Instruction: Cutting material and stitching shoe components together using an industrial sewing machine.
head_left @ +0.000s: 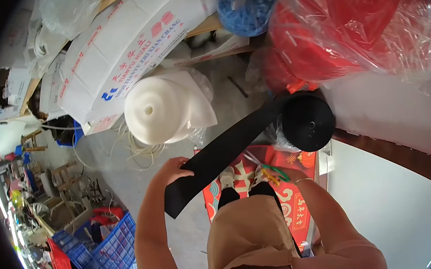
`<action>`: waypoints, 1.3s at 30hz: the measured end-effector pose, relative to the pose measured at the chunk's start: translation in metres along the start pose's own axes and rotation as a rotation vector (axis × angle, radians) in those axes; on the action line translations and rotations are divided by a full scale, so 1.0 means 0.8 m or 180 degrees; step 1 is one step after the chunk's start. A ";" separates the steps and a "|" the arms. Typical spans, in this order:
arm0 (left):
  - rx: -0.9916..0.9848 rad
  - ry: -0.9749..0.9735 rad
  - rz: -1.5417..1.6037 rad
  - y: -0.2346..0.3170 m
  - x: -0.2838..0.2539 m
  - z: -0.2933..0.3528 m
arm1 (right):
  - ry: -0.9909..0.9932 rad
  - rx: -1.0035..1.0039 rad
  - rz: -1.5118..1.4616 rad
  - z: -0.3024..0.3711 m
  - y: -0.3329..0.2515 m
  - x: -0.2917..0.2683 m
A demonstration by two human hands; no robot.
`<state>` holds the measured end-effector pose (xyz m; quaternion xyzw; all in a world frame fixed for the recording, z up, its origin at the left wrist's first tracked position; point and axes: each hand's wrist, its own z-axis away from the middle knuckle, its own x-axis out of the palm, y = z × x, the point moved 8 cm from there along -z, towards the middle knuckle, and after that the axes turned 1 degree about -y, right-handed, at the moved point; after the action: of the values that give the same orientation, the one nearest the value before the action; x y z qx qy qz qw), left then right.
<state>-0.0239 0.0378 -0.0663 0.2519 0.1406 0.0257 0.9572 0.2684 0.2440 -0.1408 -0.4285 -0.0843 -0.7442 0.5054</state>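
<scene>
A wide black strip (227,146) runs slantwise from a black roll (307,121) at the right down to a loose cut end near my left forearm. My left hand (177,170) is closed on the strip's edge close to that end, with the thumb over its face. My right arm reaches forward below the roll. A pair of scissors with green handles (277,172) is at my right hand (293,177), blades pointing up and left toward the strip. The fingers of that hand blend into the red mat behind and are hard to make out.
Beyond the strip stands a white foam roll (153,109) beside loose cords. White printed cartons (134,49), a blue bag (247,7) and red plastic-wrapped goods (340,24) lie behind. A white panel (386,185) is at right, a red mat (297,204) underfoot, blue crates (115,248) at left.
</scene>
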 end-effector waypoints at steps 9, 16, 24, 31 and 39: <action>-0.0198 -0.0306 -0.0362 0.004 0.010 0.011 | 0.0185 -0.0113 -0.0540 -0.023 0.095 0.105; -0.0360 -0.0750 0.0179 0.004 0.016 0.013 | 0.0961 -0.0517 -0.0434 0.003 0.042 -0.011; -0.0351 -0.0772 0.1311 -0.010 -0.017 0.014 | 0.1552 -0.0492 -0.0244 0.047 0.036 -0.100; -0.0299 -0.0918 0.1398 -0.020 -0.016 0.027 | 0.1738 -0.0644 -0.0347 0.041 0.050 -0.094; -0.0518 -0.0894 0.1870 -0.046 0.000 0.050 | 0.1671 -0.0818 -0.0099 0.011 -0.007 -0.115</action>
<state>-0.0134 -0.0131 -0.0509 0.2054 -0.0738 0.2766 0.9359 0.2800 0.3140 -0.2001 -0.2804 0.1379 -0.8419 0.4400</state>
